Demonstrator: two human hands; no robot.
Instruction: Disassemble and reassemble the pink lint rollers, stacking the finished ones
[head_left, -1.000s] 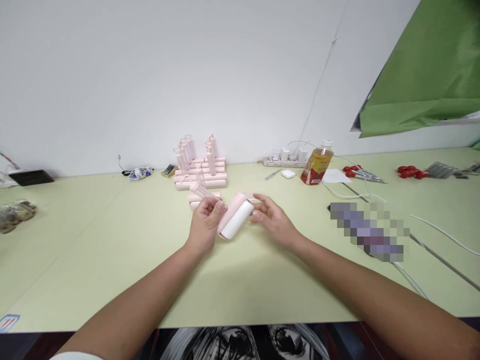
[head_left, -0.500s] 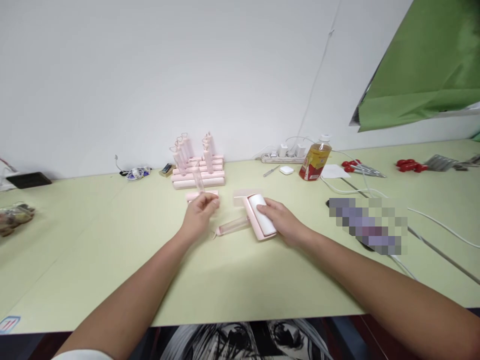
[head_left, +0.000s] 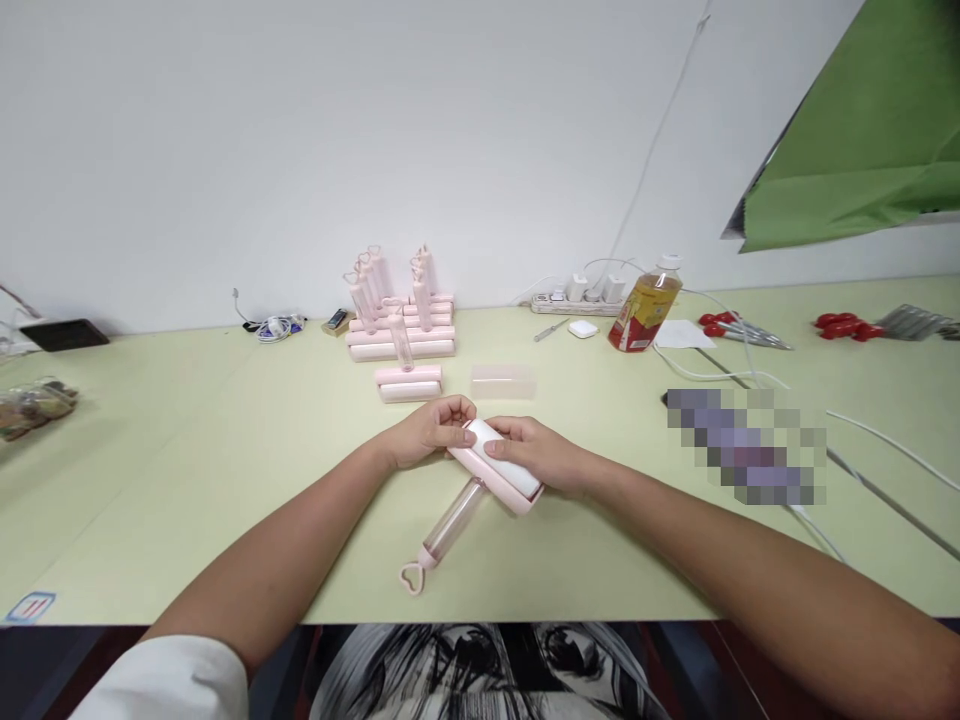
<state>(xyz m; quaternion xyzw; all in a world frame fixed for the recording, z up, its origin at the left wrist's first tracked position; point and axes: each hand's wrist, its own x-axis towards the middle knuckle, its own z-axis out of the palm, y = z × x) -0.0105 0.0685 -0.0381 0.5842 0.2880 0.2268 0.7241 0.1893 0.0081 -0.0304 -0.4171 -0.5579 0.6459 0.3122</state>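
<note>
Both hands grip a pink lint roller (head_left: 504, 487) with a white roll, tilted above the table. My left hand (head_left: 429, 432) is closed on the upper left end of its head, thumb by the roll. From the right, my right hand (head_left: 541, 452) wraps the head, with the thumb on the white roll. The roller's clear handle points down toward me and ends in a pink heart-shaped loop. Just beyond my hands lie another pink lint roller (head_left: 409, 385) and a translucent cover (head_left: 502, 382).
Several pink lint rollers (head_left: 401, 338) stand in rows near the wall. Toward the right are a power strip (head_left: 577, 305), a white square thing (head_left: 583, 329), a drink bottle (head_left: 645, 305), red-handled tools (head_left: 742, 330) and cables. A black device (head_left: 64, 334) lies far left.
My left hand has moved right and taken hold of the roller head. The roller has turned, so its handle now points down toward me rather than left.
</note>
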